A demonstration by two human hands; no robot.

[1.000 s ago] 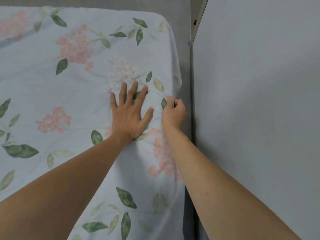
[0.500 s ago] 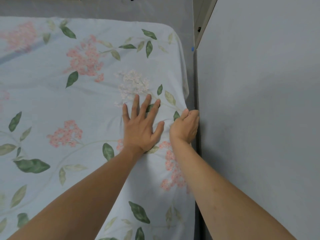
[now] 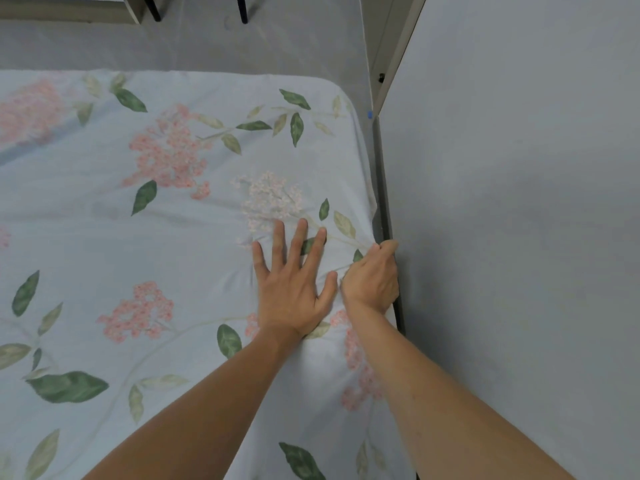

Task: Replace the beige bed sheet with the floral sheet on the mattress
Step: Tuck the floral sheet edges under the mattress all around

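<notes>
Left hand (image 3: pixel 291 292) lies flat, fingers spread, pressing the floral sheet (image 3: pixel 145 216) covering the mattress; right hand (image 3: pixel 372 278) grips a bunch of sheet at the edge by the wall (image 3: pixel 519 237)

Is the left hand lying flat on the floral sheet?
Yes, the left hand lies with spread straight fingers on the floral sheet.
</notes>
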